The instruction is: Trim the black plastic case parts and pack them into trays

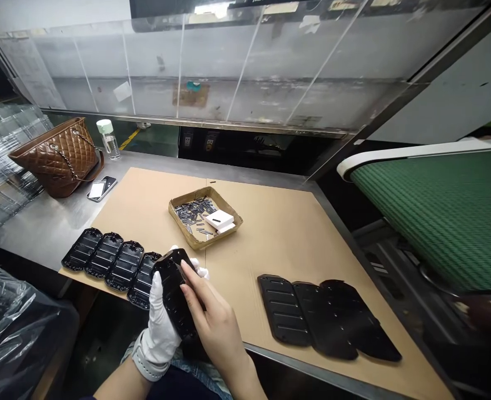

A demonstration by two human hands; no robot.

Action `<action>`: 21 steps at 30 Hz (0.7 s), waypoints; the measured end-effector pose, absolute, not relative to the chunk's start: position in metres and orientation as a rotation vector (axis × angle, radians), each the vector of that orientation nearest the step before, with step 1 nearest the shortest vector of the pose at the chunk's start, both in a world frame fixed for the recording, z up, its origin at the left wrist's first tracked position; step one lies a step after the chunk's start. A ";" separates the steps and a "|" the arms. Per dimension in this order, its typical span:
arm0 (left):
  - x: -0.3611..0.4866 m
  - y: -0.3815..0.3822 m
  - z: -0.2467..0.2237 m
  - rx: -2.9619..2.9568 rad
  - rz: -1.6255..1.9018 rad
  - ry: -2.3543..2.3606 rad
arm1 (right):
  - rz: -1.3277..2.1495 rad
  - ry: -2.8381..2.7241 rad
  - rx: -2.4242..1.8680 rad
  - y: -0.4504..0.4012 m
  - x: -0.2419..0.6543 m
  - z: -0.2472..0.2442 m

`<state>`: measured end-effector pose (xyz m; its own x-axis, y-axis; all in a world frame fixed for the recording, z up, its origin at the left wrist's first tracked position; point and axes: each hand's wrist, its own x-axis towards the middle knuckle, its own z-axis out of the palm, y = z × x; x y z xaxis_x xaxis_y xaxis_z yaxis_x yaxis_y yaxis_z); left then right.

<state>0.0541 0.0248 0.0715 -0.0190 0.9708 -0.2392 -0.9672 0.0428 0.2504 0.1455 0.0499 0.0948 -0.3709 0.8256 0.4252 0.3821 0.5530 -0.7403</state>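
Note:
My left hand (159,330), in a white glove, grips a black moulded plastic panel (173,291) from beneath, tilted up in front of me. My bare right hand (215,316) bends over the panel's right side, thumb and forefinger close together at its surface; whatever they pinch is hidden. To the left, several similar black panels (123,265) lie in an overlapping row with their ribbed insides up. Beyond my hands, a shallow cardboard tray (178,230) holds many small dark strips (193,211) and a white block (220,218) with one strip on top.
More black panels (285,311) lie at the right of the cardboard-covered table (266,222). A brown handbag (68,155), a bottle (109,140) and a phone (102,189) sit at the back left. A green conveyor belt (441,205) runs along the right.

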 end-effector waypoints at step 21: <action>0.049 0.020 0.054 -0.019 1.549 0.355 | 0.797 -1.928 -0.993 0.047 0.145 0.092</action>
